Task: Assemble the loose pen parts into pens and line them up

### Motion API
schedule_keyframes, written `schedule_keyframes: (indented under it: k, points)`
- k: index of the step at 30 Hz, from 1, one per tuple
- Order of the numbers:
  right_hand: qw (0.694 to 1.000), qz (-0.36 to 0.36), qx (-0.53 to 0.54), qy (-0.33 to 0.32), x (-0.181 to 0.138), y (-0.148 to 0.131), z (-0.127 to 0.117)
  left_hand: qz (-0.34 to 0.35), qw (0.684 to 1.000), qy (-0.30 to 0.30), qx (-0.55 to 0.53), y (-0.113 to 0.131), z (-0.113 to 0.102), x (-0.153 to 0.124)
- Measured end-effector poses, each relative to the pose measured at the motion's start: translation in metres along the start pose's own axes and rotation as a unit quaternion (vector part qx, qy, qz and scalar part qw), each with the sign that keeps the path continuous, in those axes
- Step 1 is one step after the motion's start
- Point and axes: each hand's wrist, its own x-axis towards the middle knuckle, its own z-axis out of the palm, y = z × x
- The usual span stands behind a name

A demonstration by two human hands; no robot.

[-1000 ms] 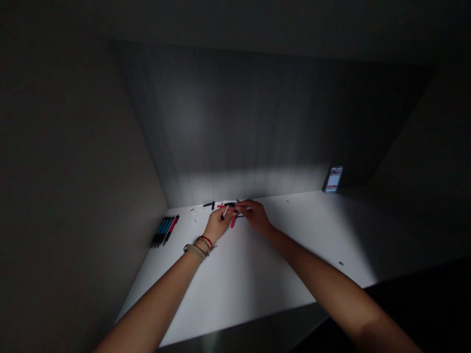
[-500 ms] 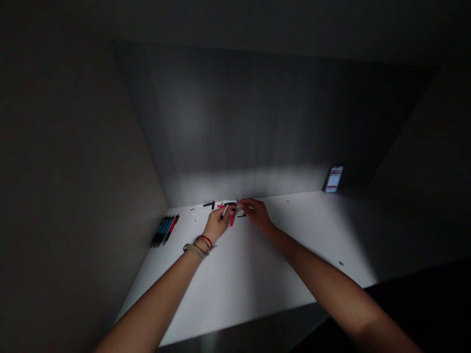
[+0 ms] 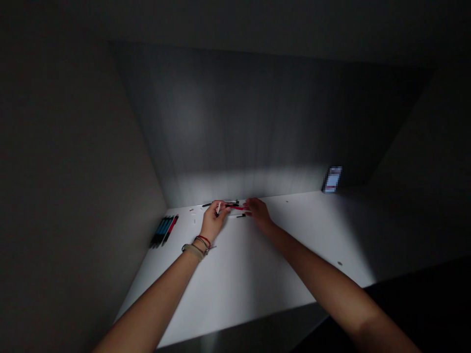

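Note:
My left hand (image 3: 213,219) is closed, with a thin white stick with a dark end (image 3: 219,208), like a pen refill, standing up between its fingers. Its fingertips also pinch the black left end of a red pen barrel (image 3: 237,208), which lies level between both hands. At the barrel's other end are the bent fingers of my right hand (image 3: 258,212), closed around its tip. Small black pen pieces (image 3: 232,202) lie behind the hands along the back panel. A short dark piece (image 3: 240,215) rests on the white surface just below the barrel.
Several blue pens (image 3: 161,230) and a red pen (image 3: 170,229) lie in a row by the left wall. Small bits (image 3: 194,214) are scattered left of my hands. A phone with a lit screen (image 3: 332,180) leans against the back panel (image 3: 235,122).
The red barrel, earlier pointing down below my left fingers, now lies level between both hands. My left hand has shifted slightly left, and the hands are a little farther apart.

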Motion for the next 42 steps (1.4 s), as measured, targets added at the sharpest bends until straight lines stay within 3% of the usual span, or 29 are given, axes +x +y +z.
schedule_keyframes:
  k: [3, 7, 12, 19, 26, 35, 42]
  points:
    - [0.994, 0.085, 0.072, -0.007, -0.004, -0.001, 0.002, -0.008, 1.0, 0.003, -0.012, -0.001, 0.0, 0.002]
    - [0.988, 0.094, 0.12, -0.018, -0.004, -0.002, 0.003, -0.007, 1.0, 0.006, 0.028, -0.001, -0.001, 0.001]
    - [0.993, 0.041, 0.112, 0.0, -0.002, -0.003, 0.001, 0.002, 0.992, -0.016, 0.128, -0.002, -0.004, -0.004]
    - [0.995, -0.002, 0.095, -0.031, -0.007, -0.009, 0.003, 0.009, 0.977, -0.053, 0.208, -0.009, -0.005, -0.009]
    - [0.996, -0.026, 0.08, -0.023, -0.006, -0.013, 0.0, -0.001, 0.975, -0.049, 0.218, -0.014, -0.007, -0.007]
    - [0.991, -0.128, -0.039, -0.018, -0.008, -0.018, -0.001, -0.012, 0.978, -0.045, 0.205, -0.013, -0.006, -0.006]
    - [0.989, -0.139, -0.047, -0.019, -0.009, -0.022, -0.003, -0.022, 0.977, -0.042, 0.209, -0.009, -0.006, -0.006]
